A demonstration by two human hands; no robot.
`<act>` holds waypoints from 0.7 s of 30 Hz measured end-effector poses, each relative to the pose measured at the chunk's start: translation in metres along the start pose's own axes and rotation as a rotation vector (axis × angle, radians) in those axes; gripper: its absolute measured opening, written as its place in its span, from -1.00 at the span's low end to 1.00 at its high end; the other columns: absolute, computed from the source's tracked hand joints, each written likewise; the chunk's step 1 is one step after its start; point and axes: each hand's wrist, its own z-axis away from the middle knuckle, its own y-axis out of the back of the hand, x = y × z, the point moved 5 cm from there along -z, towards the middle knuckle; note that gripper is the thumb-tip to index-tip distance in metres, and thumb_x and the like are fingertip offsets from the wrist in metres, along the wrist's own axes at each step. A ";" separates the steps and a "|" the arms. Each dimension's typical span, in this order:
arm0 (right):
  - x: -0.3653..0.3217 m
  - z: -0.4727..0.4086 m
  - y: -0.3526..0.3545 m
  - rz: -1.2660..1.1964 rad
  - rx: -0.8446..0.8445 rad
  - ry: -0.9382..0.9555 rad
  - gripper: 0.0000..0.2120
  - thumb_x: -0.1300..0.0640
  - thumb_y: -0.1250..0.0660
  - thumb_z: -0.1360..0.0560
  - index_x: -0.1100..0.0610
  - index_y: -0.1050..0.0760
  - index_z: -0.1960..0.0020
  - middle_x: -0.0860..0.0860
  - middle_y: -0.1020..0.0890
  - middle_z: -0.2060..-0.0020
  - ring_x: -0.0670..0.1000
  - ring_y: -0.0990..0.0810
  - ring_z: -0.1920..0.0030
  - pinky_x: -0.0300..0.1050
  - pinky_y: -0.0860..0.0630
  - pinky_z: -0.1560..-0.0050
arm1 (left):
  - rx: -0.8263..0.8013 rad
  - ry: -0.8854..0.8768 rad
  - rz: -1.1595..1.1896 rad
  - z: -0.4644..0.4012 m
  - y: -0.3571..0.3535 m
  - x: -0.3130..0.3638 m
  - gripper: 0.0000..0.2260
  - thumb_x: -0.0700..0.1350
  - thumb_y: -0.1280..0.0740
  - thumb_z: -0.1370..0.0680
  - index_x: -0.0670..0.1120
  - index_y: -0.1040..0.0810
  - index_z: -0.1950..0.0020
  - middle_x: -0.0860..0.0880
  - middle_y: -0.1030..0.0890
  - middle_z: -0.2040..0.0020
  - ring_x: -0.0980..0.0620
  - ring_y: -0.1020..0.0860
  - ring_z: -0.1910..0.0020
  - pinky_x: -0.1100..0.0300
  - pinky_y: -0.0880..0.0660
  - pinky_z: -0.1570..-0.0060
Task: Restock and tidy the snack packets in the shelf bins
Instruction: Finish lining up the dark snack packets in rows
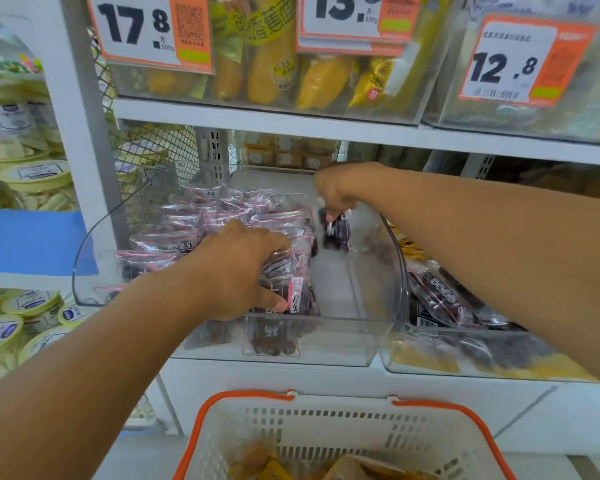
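Both arms reach into a clear plastic bin on the middle shelf. The left hand lies over the stack of pink-edged snack packets that fills the bin's left side, its fingers curled round the front packets near the front wall, thumb pressed on a pink label: its grip is grasping those packets. The right hand hangs over the bin's back right corner and pinches the top of a single dark packet, which dangles upright above the bare bin floor. Just beside the bin's right wall stands a second clear bin with darker packets (their print is too blurred to read). Below the shelf's front edge sits a white basket with orange handles, holding yellowish packets.
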 end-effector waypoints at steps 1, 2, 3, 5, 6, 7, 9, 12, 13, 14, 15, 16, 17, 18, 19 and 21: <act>0.002 0.001 0.004 0.012 0.073 -0.006 -0.89 0.21 -0.41 -0.55 0.21 -0.49 0.03 0.06 -0.51 0.27 0.02 -0.51 0.29 -0.10 -0.45 0.26 | -0.005 -0.003 -0.012 0.000 0.000 0.000 -0.25 0.19 -0.50 -0.40 0.15 -0.25 -0.51 0.06 -0.38 -0.44 -0.04 -0.25 -0.42 -0.04 -0.32 -0.37; 0.005 -0.001 0.005 0.006 0.132 -0.011 -0.89 0.26 -0.37 -0.56 0.19 -0.44 0.08 0.05 -0.49 0.26 0.00 -0.48 0.30 -0.10 -0.42 0.25 | -0.007 -0.006 -0.015 0.000 0.000 0.000 -0.25 0.20 -0.49 -0.41 0.16 -0.24 -0.51 0.08 -0.36 -0.47 -0.03 -0.25 -0.43 -0.04 -0.30 -0.39; 0.008 -0.003 0.003 0.010 0.162 -0.003 -0.89 0.31 -0.34 -0.57 0.19 -0.42 0.06 0.06 -0.50 0.23 0.02 -0.49 0.26 -0.08 -0.42 0.21 | -0.006 -0.008 -0.014 0.000 -0.001 0.000 -0.25 0.20 -0.49 -0.41 0.16 -0.23 -0.52 0.09 -0.35 -0.48 -0.03 -0.25 -0.44 -0.03 -0.29 -0.40; 0.013 -0.009 -0.008 0.007 0.195 0.021 -0.87 0.37 -0.25 -0.56 0.17 -0.42 -0.01 0.08 -0.49 0.17 0.07 -0.51 0.16 -0.07 -0.43 0.18 | -0.005 -0.012 -0.023 0.000 -0.001 0.001 -0.26 0.20 -0.49 -0.41 0.16 -0.23 -0.52 0.10 -0.34 -0.49 -0.01 -0.26 -0.44 -0.01 -0.28 -0.41; 0.015 -0.010 -0.012 0.001 0.207 0.030 -0.85 0.38 -0.20 -0.55 0.15 -0.40 0.02 0.08 -0.45 0.20 0.08 -0.48 0.15 -0.08 -0.39 0.21 | -0.007 -0.010 -0.025 0.000 -0.001 0.001 -0.26 0.21 -0.48 -0.41 0.16 -0.23 -0.52 0.11 -0.34 -0.49 -0.01 -0.26 -0.44 -0.01 -0.27 -0.41; 0.015 -0.011 -0.015 0.002 0.224 0.034 -0.85 0.37 -0.18 -0.54 0.13 -0.38 0.05 0.07 -0.41 0.23 0.08 -0.44 0.16 -0.08 -0.36 0.21 | -0.009 -0.007 -0.025 0.000 -0.001 0.001 -0.25 0.21 -0.48 -0.41 0.16 -0.23 -0.52 0.11 -0.34 -0.49 -0.01 -0.26 -0.44 -0.02 -0.27 -0.41; 0.014 -0.010 -0.010 0.032 0.288 0.022 -0.89 0.30 -0.22 -0.56 0.12 -0.37 0.07 0.06 -0.38 0.26 0.08 -0.41 0.17 -0.04 -0.34 0.16 | -0.006 -0.007 -0.030 0.000 -0.002 0.001 -0.25 0.22 -0.48 -0.41 0.16 -0.22 -0.52 0.11 -0.33 -0.49 -0.01 -0.25 -0.45 -0.04 -0.26 -0.42; 0.011 -0.001 -0.001 0.068 0.398 -0.020 -0.85 0.31 -0.30 -0.50 0.17 -0.37 0.20 0.06 -0.43 0.30 0.01 -0.41 0.33 -0.10 -0.39 0.21 | -0.016 -0.001 -0.022 0.000 -0.002 0.001 -0.24 0.22 -0.48 -0.41 0.17 -0.22 -0.53 0.11 -0.33 -0.49 -0.02 -0.25 -0.45 -0.05 -0.26 -0.42; 0.011 -0.001 -0.001 0.057 0.403 -0.042 -0.80 0.32 -0.31 -0.49 0.17 -0.36 0.26 0.06 -0.46 0.30 -0.01 -0.40 0.37 -0.12 -0.40 0.27 | -0.013 -0.002 -0.019 0.000 -0.001 0.001 -0.24 0.21 -0.48 -0.41 0.16 -0.22 -0.53 0.11 -0.33 -0.49 -0.02 -0.26 -0.45 -0.06 -0.27 -0.41; 0.011 -0.002 -0.003 0.019 0.359 -0.063 -0.78 0.32 -0.31 -0.49 0.18 -0.36 0.29 0.07 -0.50 0.29 -0.01 -0.42 0.38 -0.14 -0.41 0.34 | -0.013 -0.003 -0.017 0.000 -0.001 0.001 -0.23 0.21 -0.49 -0.41 0.16 -0.22 -0.53 0.10 -0.33 -0.49 -0.03 -0.26 -0.45 -0.06 -0.28 -0.41; 0.010 -0.002 -0.007 -0.054 0.272 -0.068 -0.80 0.31 -0.32 -0.50 0.19 -0.40 0.28 0.10 -0.53 0.26 0.00 -0.48 0.38 -0.14 -0.44 0.40 | -0.016 -0.002 -0.013 -0.001 -0.001 0.001 -0.23 0.21 -0.49 -0.40 0.16 -0.22 -0.53 0.10 -0.34 -0.49 -0.03 -0.26 -0.45 -0.05 -0.28 -0.41; 0.010 -0.005 -0.013 -0.156 0.143 -0.067 -0.86 0.29 -0.36 -0.52 0.22 -0.47 0.21 0.13 -0.58 0.20 0.03 -0.58 0.33 -0.12 -0.52 0.41 | -0.018 -0.003 -0.010 -0.001 -0.001 0.001 -0.23 0.21 -0.50 -0.40 0.15 -0.23 -0.53 0.10 -0.34 -0.49 -0.03 -0.27 -0.45 -0.05 -0.29 -0.41; 0.008 -0.005 -0.019 -0.261 0.004 -0.065 -0.93 0.26 -0.41 -0.52 0.25 -0.54 0.10 0.15 -0.61 0.11 0.06 -0.67 0.24 -0.11 -0.62 0.36 | -0.015 -0.003 -0.009 -0.001 -0.001 0.001 -0.23 0.21 -0.50 -0.40 0.15 -0.23 -0.52 0.10 -0.34 -0.49 -0.03 -0.28 -0.44 -0.05 -0.29 -0.41; 0.006 -0.005 -0.024 -0.354 -0.107 -0.059 -0.85 0.22 -0.45 -0.52 0.26 -0.56 -0.04 0.17 -0.62 0.01 0.08 -0.70 0.15 -0.13 -0.67 0.27 | -0.012 -0.004 -0.009 -0.001 -0.001 0.001 -0.22 0.21 -0.50 -0.39 0.15 -0.23 -0.52 0.09 -0.35 -0.48 -0.03 -0.29 -0.44 -0.06 -0.30 -0.41; 0.004 -0.004 -0.027 -0.427 -0.171 -0.048 -0.75 0.19 -0.47 -0.51 0.26 -0.56 -0.14 0.17 -0.63 -0.06 0.08 -0.71 0.07 -0.15 -0.68 0.20 | -0.013 -0.002 -0.007 -0.001 -0.001 0.001 -0.22 0.21 -0.51 -0.39 0.14 -0.23 -0.52 0.09 -0.36 -0.48 -0.03 -0.30 -0.44 -0.06 -0.30 -0.40; 0.004 -0.004 -0.030 -0.577 -0.161 -0.031 -0.68 0.19 -0.47 -0.51 0.24 -0.53 -0.22 0.16 -0.64 -0.12 0.08 -0.68 -0.03 -0.16 -0.66 0.12 | -0.025 0.012 0.005 -0.001 -0.002 0.001 -0.22 0.20 -0.52 -0.39 0.14 -0.24 -0.51 0.06 -0.40 -0.45 -0.05 -0.36 -0.41 -0.05 -0.33 -0.39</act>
